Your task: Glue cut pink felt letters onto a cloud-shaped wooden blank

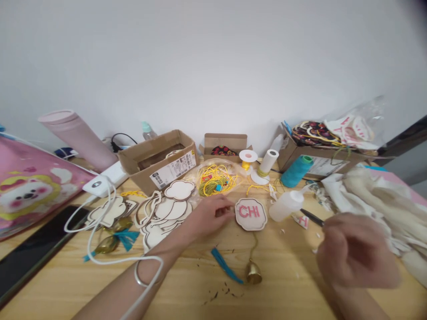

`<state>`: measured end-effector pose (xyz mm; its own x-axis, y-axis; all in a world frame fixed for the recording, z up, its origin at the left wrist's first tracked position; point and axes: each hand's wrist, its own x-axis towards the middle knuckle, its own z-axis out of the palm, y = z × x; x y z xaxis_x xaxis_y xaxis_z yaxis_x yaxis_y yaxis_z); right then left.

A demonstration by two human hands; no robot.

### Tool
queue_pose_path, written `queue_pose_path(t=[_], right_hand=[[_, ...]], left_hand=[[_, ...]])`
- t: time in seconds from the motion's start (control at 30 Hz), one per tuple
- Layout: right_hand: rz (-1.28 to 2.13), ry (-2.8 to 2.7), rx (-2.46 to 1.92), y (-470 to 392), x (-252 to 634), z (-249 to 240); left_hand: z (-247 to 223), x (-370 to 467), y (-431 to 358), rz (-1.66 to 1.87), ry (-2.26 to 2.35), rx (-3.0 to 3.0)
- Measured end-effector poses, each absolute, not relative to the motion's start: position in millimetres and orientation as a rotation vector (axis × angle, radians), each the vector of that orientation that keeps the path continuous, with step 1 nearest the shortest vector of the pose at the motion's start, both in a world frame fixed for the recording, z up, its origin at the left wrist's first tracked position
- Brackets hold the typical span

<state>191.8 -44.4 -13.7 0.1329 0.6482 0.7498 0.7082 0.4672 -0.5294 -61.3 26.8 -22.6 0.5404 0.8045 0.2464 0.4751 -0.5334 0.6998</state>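
Observation:
A scalloped plaque (251,222) with a pale face and pink letters "CHI" lies flat on the table. My left hand (210,215) rests at its left edge, fingers curled and tips against the rim. Below the plaque, a cord leads to a small gold bell (254,272), beside a blue tassel strip (227,266). My right hand (356,253), blurred, is closed around a slim black tool (312,217); its exact kind is unclear. Near the tool's tip are a pink-and-white letter piece (302,221) and a white squeeze bottle (286,206).
Wooden cutouts (167,209) are piled left of centre. Behind stand an open cardboard box (160,162), tangled yellow cord (216,180), thread spools (267,162) and a teal cone (296,171). A white cable (110,262) crosses my left forearm. Pale cloth (370,200) lies at right.

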Motion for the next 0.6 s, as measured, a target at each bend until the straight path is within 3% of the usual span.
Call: queue_pose_path(t=[0.1,0.23,0.33,0.47,0.6], right_hand=[[-0.072,-1.451,-1.447,-30.0,190.4,-10.3],[0.146,-1.709,-1.804,-15.5,191.5,-30.2],[0.252,-1.710,-1.801,-8.1,196.2,-31.8],[0.524,-1.448,-1.497,5.6,198.9,-0.1],[0.725,-1.166,-1.082,18.7,194.1,15.0]], left_hand=[[-21.7,-61.7,28.6,1.030,1.150,2.006],[-19.4,-66.2,33.9,1.328,1.289,1.702],[-15.2,-75.2,40.5,1.395,1.412,1.597],[-8.8,-84.2,57.6,1.261,1.486,1.825],[-5.5,-78.6,80.3,0.751,1.392,2.385]])
